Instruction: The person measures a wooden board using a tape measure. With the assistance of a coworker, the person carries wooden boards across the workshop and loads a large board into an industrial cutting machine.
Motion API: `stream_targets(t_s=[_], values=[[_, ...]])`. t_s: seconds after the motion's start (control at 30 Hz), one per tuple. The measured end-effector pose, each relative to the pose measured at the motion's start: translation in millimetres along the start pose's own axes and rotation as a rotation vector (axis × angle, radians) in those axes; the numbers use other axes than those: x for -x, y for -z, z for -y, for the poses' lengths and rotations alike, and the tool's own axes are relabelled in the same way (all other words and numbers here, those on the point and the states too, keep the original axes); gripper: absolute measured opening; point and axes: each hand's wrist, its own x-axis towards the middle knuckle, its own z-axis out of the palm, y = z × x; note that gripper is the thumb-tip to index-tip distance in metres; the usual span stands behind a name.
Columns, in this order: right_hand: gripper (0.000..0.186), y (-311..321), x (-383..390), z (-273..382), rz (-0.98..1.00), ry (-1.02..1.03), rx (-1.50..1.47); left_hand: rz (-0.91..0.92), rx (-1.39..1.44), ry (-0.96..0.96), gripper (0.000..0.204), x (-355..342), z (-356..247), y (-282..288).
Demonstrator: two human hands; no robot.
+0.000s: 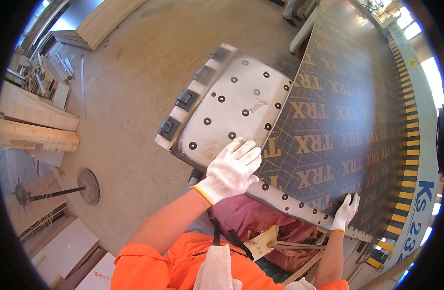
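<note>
A large dark sheet of film-faced plywood [323,140] with yellow printing lies over a pale machine table [219,116] studded with black-ringed round fittings. My left hand [234,166], in a white knit glove, rests palm down with fingers stretched out at the left edge of the sheet, by its near corner, partly over the table. Further right, my right hand [346,212], gloved the same way, lies with fingers extended on top of the sheet at its near edge. Both hands are open. The underside of the sheet is hidden.
Yellow-and-black striping [403,193] edges the pale machine beam [417,227] on the right. Red plastic wrapping [241,212] shows under the table. At left are a pedestal fan [57,193] and stacked boards [94,34]. A person's legs [290,9] stand beyond.
</note>
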Motion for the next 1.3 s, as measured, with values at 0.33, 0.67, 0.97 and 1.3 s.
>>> stream_targets(t_s=[0.33, 0.67, 0.97, 1.3], values=[[0.068, -8, -4, -10, -0.026, 0.026, 0.028, 0.016, -0.009, -0.01, 0.059, 2, 0, 0], [0.06, -9, -7, -10, -0.078, 0.11, 0.18, -0.083, 0.001, -0.005, 0.064, 5, -9, -6], [0.066, -10, 146, 253, 0.082, 0.525, 0.079, 0.009, -0.024, -0.047, 0.062, 15, 6, -4], [0.077, -36, 183, 323, 0.037, 0.444, 0.015, 0.073, 0.257, -0.289, 0.063, 132, 87, 112]])
